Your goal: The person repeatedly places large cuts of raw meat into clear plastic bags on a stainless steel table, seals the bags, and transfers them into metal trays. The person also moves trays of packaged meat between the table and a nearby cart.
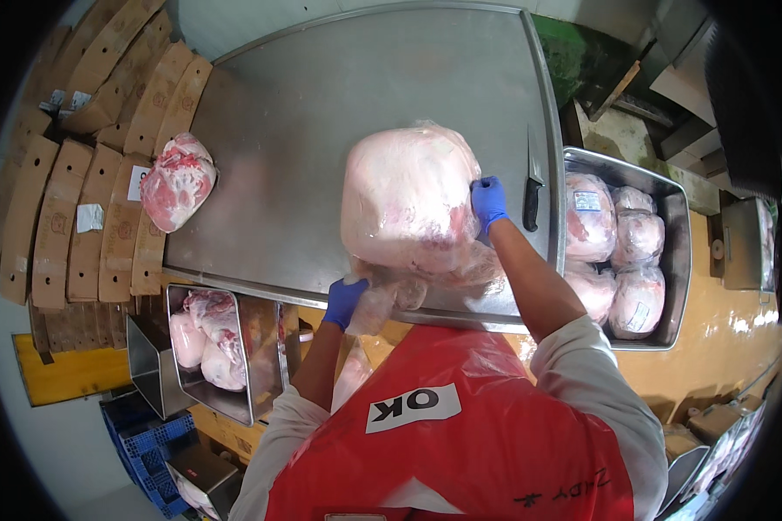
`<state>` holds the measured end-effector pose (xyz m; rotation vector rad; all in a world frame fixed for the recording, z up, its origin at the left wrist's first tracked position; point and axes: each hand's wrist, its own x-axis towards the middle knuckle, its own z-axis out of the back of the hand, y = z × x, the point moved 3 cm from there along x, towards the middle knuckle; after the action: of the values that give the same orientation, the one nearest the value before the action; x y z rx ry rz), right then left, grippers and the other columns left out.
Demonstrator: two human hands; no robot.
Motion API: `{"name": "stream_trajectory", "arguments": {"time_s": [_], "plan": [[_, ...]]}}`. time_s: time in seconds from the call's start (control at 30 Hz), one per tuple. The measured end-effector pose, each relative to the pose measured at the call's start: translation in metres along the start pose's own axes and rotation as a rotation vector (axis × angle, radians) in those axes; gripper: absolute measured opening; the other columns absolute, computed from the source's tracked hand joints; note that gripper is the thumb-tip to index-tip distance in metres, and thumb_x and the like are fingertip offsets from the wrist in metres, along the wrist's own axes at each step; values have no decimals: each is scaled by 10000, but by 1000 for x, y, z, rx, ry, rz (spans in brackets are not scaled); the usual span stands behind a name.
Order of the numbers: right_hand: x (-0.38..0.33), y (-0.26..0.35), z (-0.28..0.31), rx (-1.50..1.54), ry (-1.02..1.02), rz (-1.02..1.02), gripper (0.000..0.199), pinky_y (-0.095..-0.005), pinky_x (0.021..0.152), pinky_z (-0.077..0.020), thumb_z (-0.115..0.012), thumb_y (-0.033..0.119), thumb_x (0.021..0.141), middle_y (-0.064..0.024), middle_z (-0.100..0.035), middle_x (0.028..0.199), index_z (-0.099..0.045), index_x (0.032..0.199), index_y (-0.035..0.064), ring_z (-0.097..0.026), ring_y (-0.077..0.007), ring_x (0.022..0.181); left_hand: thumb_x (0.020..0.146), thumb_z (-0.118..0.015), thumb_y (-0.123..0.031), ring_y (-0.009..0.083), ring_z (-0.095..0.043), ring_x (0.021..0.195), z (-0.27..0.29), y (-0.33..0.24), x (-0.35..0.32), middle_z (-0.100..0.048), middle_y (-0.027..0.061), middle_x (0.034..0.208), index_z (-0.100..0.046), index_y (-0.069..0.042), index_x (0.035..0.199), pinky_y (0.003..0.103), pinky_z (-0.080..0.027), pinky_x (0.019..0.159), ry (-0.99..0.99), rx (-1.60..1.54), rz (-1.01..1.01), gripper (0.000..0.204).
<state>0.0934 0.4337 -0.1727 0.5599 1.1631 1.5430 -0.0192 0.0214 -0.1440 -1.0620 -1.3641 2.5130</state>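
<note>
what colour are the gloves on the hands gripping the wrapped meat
Blue on both the left hand and right hand; head view.

So I count one big wrapped meat chunk (pixel 406 195) on the steel table (pixel 321 113), one unwrapped cut (pixel 177 181), one knife (pixel 532 195). Right tray (pixel 674 260) has roughly six wrapped pieces, and there are two blue gloves.

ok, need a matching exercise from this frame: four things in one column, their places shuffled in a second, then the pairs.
Things:
1. large pale meat cut in clear plastic wrap
2. unwrapped red-and-white meat piece
3. black-handled knife
4. steel tray of wrapped meat packs

Places:
A. right of the steel table, beside it
B. table's left edge, by the cardboard boxes
C. gripped by both blue-gloved hands, left hand, right hand
D. along the table's right edge

Pairs: 1-C, 2-B, 3-D, 4-A
</note>
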Motion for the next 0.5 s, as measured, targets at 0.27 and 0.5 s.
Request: {"name": "stream_trajectory", "arguments": {"time_s": [0.27, 0.5], "plan": [[-49, -42, 25, -338, 363, 153, 239, -484, 830, -518, -626, 157, 865, -302, -664, 1008, -576, 1022, -16, -646, -473, 970, 790, -766, -274, 172, -637, 831, -3, -5, 6, -702, 96, 956, -691, 36, 1054, 339, -512, 736, -10, 145, 19, 414], [-152, -72, 54, -416, 736, 195, 241, -464, 839, -511, -557, 155, 890, -263, -671, 1063, -629, 1078, 24, -652, -435, 996, 798, -739, -285, 198, -664, 844, -13, 0, -4, -716, 131, 937, -696, 38, 1048, 355, -532, 760, 73, -22, 56, 411]]}}
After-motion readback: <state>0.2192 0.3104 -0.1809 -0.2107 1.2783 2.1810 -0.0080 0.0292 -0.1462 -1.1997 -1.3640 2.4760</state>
